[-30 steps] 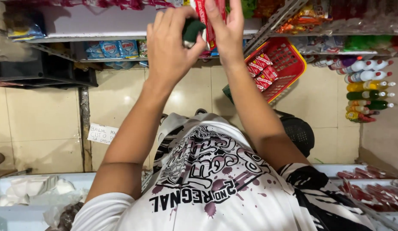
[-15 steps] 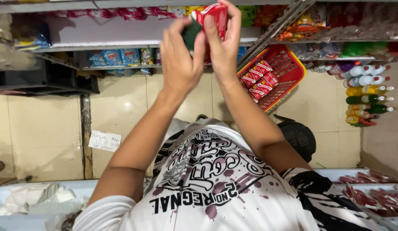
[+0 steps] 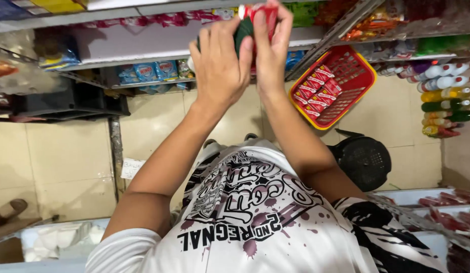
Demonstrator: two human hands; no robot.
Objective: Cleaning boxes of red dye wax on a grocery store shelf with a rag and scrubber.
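Two hands raised together near shelf edge (image 3: 159,53). My left hand (image 3: 222,71) closed round dark green object (image 3: 243,31), steadying it; my right hand (image 3: 271,48) pinches red packet (image 3: 260,12) against it. Red basket (image 3: 341,88) of small red boxes sits right, apart.

Red packet (image 3: 260,12) looks like glossy plastic film, w/ a dark green matt item (image 3: 243,31) beside it. Basket (image 3: 363,96) is shiny red plastic mesh. Floor tiles (image 3: 68,156) are smooth, semi-gloss (cream). Shirt (image 3: 255,222) is soft printed cloth.
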